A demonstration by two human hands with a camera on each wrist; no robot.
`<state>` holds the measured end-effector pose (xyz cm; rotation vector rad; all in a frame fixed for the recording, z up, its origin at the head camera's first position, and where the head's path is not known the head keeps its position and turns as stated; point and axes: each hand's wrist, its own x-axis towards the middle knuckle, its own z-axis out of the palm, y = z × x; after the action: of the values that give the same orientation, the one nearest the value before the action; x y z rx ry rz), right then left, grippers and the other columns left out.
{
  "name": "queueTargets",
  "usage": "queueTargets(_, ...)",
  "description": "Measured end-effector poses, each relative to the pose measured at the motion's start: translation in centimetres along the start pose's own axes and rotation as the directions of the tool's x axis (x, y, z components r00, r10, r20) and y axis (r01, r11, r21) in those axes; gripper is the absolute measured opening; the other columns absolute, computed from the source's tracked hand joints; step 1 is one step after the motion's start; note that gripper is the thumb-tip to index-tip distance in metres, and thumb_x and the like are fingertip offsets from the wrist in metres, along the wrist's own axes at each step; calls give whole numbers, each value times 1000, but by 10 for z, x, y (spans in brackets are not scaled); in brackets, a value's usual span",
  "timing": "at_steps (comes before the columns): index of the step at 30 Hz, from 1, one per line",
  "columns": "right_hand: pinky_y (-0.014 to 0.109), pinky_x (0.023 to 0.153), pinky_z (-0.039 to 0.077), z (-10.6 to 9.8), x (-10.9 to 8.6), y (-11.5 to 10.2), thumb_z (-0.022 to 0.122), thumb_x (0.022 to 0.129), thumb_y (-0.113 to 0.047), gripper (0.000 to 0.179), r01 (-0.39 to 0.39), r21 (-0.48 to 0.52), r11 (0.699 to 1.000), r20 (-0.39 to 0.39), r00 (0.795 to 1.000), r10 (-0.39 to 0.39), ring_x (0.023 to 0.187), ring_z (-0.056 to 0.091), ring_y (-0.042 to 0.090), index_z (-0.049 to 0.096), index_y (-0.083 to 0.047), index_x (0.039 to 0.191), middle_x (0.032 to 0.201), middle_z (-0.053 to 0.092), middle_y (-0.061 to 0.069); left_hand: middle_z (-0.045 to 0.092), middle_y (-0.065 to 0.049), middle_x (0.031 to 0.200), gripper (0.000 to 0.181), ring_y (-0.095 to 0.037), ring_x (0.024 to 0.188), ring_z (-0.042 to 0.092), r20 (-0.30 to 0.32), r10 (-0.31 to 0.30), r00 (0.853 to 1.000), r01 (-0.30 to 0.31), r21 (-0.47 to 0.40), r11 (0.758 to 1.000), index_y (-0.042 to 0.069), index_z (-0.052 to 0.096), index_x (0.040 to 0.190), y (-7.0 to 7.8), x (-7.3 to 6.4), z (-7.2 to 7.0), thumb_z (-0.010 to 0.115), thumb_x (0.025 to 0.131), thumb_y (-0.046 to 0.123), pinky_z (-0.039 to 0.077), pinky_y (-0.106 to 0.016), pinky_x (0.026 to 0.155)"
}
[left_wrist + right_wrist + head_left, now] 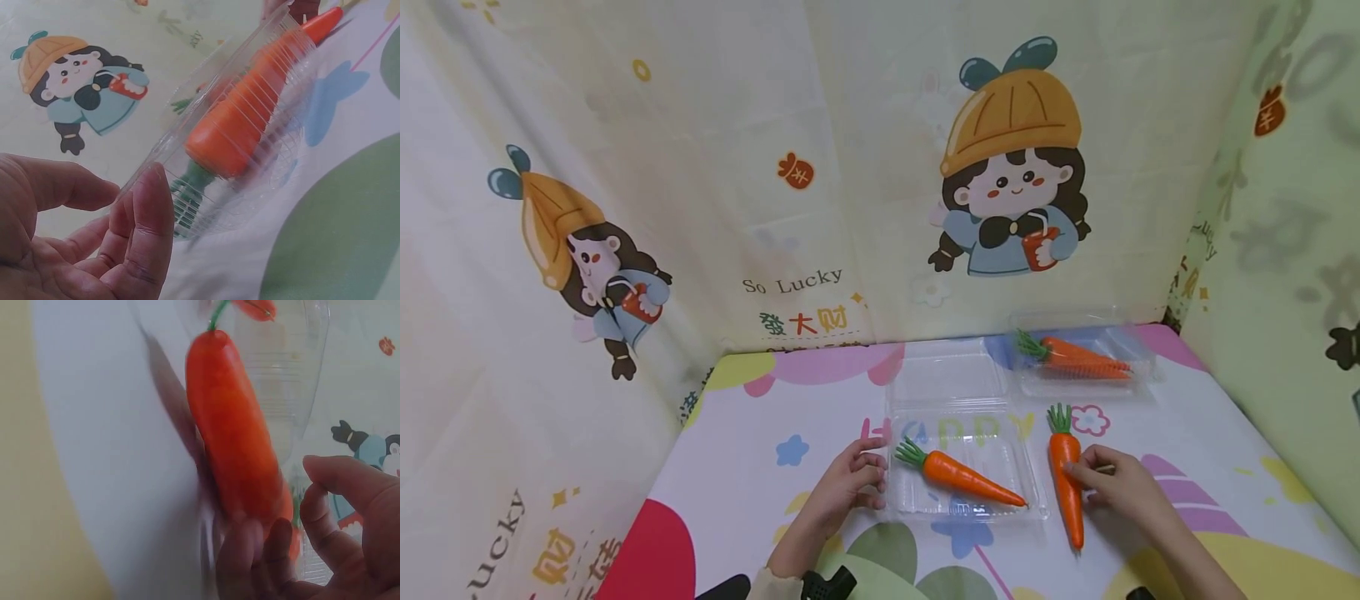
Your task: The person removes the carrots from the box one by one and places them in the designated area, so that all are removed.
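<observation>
Near the centre of the frame's lower half, the left hand point(848, 482) curls at the left edge of an open clear box point(992, 454), thumb and forefinger pinching its rim. Inside that box lies a carrot point(966, 477), leaves toward the upper left and tip toward the lower right, while the box's hinged lid point(947, 372) is laid back above it. Just right of the box, the right hand point(1123, 483) grips a second carrot point(1066, 479) partway along between thumb and fingers, its green top pointing up the frame and its tip down. Farther up and to the right stands another clear box point(1142, 367), with carrot orange and green leaves showing through the plastic. All this is on a patterned cloth point(730, 467); behind it, a pale curtain point(880, 167) bears cartoon figures in orange hats at left and upper right.
</observation>
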<state>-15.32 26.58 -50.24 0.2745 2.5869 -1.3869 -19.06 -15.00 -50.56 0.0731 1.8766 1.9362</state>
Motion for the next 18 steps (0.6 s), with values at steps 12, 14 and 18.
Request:
queueTargets(12, 31, 66, 37, -7, 5, -4, 69, 97, -37, 30, 15, -120, 993, -40, 999, -20, 81, 50, 21, 63, -8, 96, 88, 61, 3, 57, -5, 104, 57, -14, 79, 60, 1, -4, 1000, 4, -4, 1000, -3, 38, 149, -1, 1, -1, 59, 97, 5, 59, -26, 63)
queueTargets(14, 32, 67, 38, -8, 4, -7, 69, 97, -38, 31, 15, -116, 993, -41, 999, -20, 82, 51, 22, 63, -8, 97, 88, 61, 3, 57, -5, 104, 57, -13, 79, 60, 1, -5, 1000, 5, -5, 1000, -3, 38, 150, -1, 1, -1, 59, 97, 5, 60, -26, 63)
queueTargets(18, 31, 67, 40, -10, 1, -17, 69, 97, -40, 34, 20, -114, 993, -43, 999, -25, 85, 51, 23, 62, -7, 99, 89, 60, 4, 57, -5, 104, 57, -13, 80, 60, 3, -4, 1000, 4, -8, 1000, -3, 38, 149, -2, 0, -1, 59, 97, 5, 60, -26, 63)
